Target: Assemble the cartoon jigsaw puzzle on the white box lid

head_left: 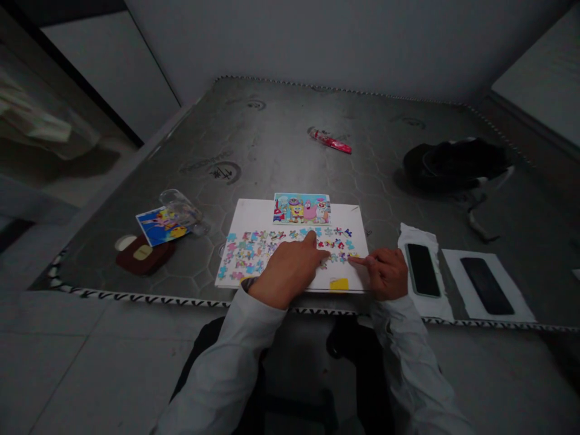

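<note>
On a white board lie many small puzzle pieces, spread in loose rows. A cartoon picture card rests along the board's far edge. My left hand is over the middle of the pieces, thumb and index finger apart, and hides some of them. Its fingertips are close to pieces right of the middle. My right hand is at the board's right edge, index finger stretched out to a piece and the other fingers curled. Neither hand visibly holds anything. A yellow patch shows near the board's front edge.
Two phones lie on white sheets at the right. Behind them sits a black cap. A red packet lies farther back. At left are a brown case, a blue picture card and clear plastic.
</note>
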A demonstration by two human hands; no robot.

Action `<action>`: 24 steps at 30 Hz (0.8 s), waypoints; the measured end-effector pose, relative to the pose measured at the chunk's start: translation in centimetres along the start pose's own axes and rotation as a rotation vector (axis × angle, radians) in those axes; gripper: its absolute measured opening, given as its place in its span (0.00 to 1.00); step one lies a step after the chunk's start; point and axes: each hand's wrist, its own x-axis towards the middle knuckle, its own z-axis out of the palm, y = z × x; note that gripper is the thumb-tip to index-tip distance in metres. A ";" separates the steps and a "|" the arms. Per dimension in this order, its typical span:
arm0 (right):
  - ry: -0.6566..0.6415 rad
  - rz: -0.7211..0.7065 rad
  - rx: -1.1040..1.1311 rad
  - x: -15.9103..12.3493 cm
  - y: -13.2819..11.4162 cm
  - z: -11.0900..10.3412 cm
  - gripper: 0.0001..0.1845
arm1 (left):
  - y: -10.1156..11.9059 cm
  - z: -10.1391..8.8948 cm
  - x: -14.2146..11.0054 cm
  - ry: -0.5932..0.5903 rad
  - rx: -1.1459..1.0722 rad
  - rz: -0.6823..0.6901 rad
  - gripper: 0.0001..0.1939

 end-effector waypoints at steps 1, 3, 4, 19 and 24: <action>-0.010 -0.013 0.013 0.1 -0.2 0.0 0.21 | 0.0 0.0 0.0 0.001 0.003 0.007 0.20; -0.041 -0.046 0.027 0.3 -0.7 0.2 0.21 | 0.1 0.1 0.1 0.003 0.007 0.021 0.18; -0.054 -0.058 0.029 0.4 -0.9 0.3 0.21 | 0.1 0.2 0.1 0.001 0.005 0.027 0.18; 0.017 -0.030 0.028 0.2 -0.2 -0.2 0.19 | -0.9 -0.3 -0.2 -0.010 0.022 -0.031 0.22; 0.077 0.053 0.016 -0.2 0.1 0.0 0.21 | -1.2 -0.9 -0.5 -0.044 0.031 -0.043 0.19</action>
